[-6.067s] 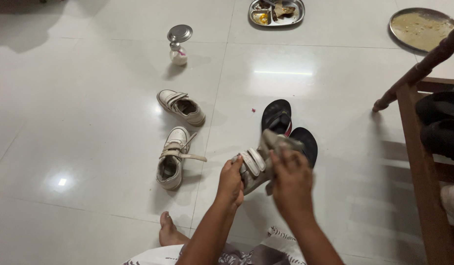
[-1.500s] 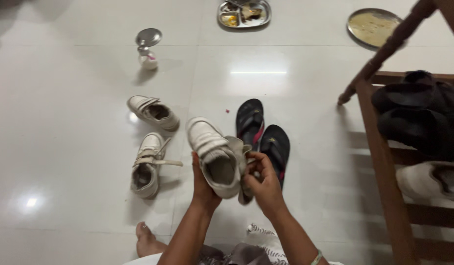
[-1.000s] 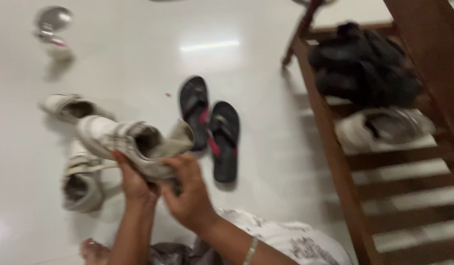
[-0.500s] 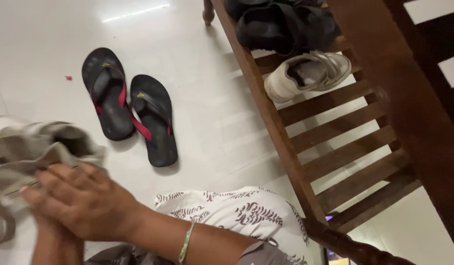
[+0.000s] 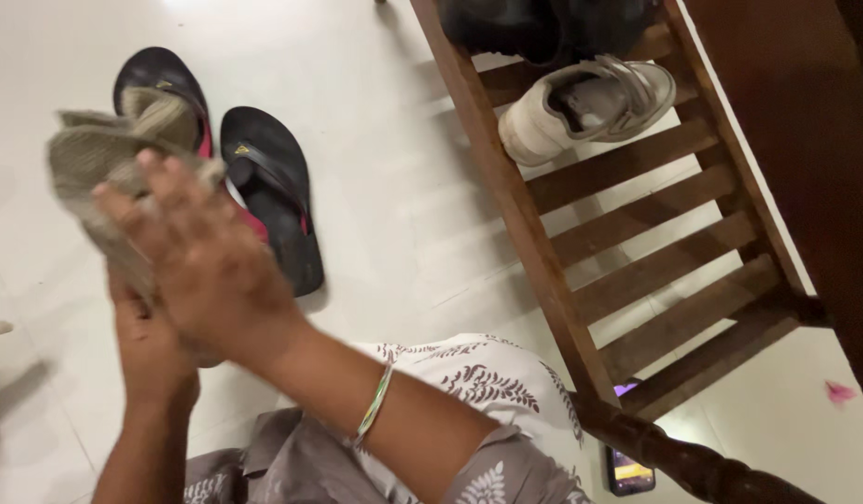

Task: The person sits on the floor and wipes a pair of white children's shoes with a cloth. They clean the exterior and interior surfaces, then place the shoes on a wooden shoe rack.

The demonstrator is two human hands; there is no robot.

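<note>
My right hand (image 5: 208,271) and left hand (image 5: 152,341) — both gripping a grey cloth (image 5: 105,173) | black flip-flops (image 5: 264,187) just beyond | wooden rack (image 5: 543,271) — right

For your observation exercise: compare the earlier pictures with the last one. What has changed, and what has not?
The view swung right, to the rack. Both hands, left and right, raised the shoe before the sandals. Unchanged: both hands keep their grip on it; the sandals lie side by side.

White tiled floor (image 5: 394,187) is carrying two black flip-flops (image 5: 264,187) side by side, a phone (image 5: 627,471) lying near the wooden slatted rack (image 5: 637,233); a white shoe (image 5: 581,107) is sitting on the rack's slats beside dark footwear (image 5: 543,23).
</note>
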